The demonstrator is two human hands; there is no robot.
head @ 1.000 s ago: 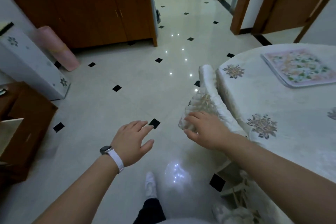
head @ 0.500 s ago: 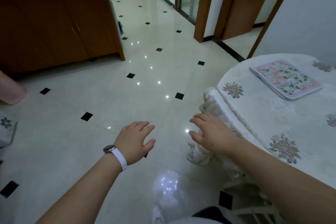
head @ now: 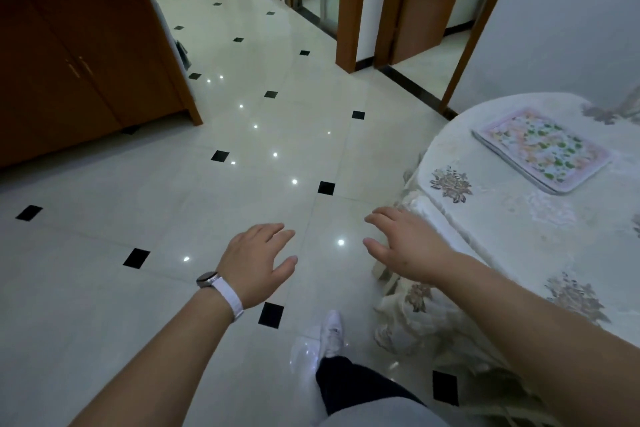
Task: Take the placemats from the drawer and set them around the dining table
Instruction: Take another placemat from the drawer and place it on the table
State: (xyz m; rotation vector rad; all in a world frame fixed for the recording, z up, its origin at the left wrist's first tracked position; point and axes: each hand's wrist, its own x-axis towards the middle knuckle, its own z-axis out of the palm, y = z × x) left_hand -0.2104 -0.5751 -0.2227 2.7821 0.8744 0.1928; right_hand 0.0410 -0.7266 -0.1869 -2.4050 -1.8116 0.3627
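We judge the floral placemat (head: 543, 149) to be light, thin and bendable, not fragile, and likely to slide easily over cloth. Its near edge seems to show more than one layer, so it may be a small stack, though we cannot tell for sure. We would take hold of it at a corner or along one long edge, thumb on top and fingers slipped under, or pinch two opposite edges to carry it flat. It lies flat on the dining table (head: 519, 236), toward the far edge of the top and a little in from the rim, turned at an angle. Our right hand (head: 412, 246) hovers empty with fingers spread and relaxed, just beside the table's near draped edge, well short of the placemat. Our left hand (head: 258, 262), wearing a watch (head: 207, 279), is likewise loose and empty over the tiled floor (head: 173, 201), well apart from the table. A wooden cabinet (head: 86, 73) stands beyond to the left.
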